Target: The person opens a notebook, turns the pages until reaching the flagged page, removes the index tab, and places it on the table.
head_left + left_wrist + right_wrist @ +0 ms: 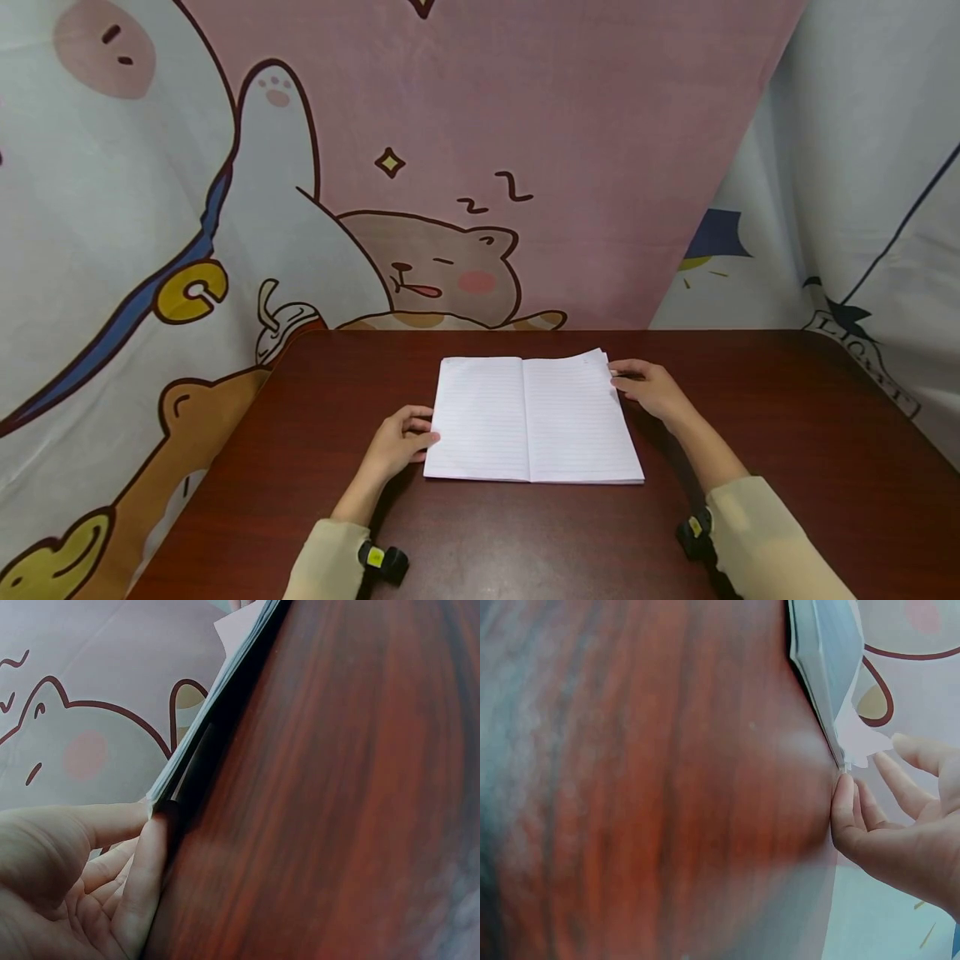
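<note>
An open notebook (480,417) with white ruled pages lies on the table, its fold down the middle. The left hand (399,442) pinches the notebook's left edge, thumb on top and a finger under it. In the left wrist view, thumb and finger (155,847) meet at the edge of the stacked pages (202,720). At the upper right corner, the right hand (654,392) touches the page edge with its fingertips spread apart. A page corner (866,742) is raised there in the right wrist view, beside the fingers (844,806).
The dark reddish-brown wooden table (540,533) extends around the notebook. Behind it hangs a pink and white cloth (600,167) with cartoon animals. A black wrist device (384,562) sits at the left sleeve, another black device (693,535) at the right.
</note>
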### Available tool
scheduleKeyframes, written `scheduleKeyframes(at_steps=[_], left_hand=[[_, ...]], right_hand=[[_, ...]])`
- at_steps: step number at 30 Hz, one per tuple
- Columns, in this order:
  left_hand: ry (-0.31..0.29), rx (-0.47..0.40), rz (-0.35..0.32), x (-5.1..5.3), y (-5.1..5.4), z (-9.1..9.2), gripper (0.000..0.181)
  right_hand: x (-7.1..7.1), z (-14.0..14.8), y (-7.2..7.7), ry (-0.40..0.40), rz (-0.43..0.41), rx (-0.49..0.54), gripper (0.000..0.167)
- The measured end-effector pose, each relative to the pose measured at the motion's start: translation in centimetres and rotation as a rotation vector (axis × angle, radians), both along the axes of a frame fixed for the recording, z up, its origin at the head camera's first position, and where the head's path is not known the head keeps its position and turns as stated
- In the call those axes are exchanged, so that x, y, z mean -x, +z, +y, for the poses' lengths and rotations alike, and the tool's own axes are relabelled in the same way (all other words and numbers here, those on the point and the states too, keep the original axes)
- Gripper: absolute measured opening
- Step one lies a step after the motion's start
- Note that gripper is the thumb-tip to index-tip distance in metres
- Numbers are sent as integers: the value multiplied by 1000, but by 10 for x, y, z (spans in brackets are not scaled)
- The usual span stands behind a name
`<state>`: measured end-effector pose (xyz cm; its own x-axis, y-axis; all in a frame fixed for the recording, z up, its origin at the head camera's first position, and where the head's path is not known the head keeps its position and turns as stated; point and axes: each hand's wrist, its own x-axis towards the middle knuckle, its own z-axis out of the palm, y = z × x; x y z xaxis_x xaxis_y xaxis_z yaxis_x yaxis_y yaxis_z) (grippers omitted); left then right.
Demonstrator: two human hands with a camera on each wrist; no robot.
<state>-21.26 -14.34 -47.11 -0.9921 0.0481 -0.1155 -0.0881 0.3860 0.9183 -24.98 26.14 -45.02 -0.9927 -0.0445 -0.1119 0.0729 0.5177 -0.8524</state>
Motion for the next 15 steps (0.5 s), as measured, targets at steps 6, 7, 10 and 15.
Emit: scheduleKeyframes(at_steps=[6,7,10,15], left_hand=[[1,-2,-1,0,0,0,35],[0,-1,-1,1,0,0,35],[0,1,-3,1,0,0,35],[-2,1,-3,0,0,0,35]], right_hand=[[0,-2,1,-1,22,13,41],[0,-2,2,-1,29,12,41],[1,-3,2,-1,48,24,40],[2,-4,1,8,56,52,40]])
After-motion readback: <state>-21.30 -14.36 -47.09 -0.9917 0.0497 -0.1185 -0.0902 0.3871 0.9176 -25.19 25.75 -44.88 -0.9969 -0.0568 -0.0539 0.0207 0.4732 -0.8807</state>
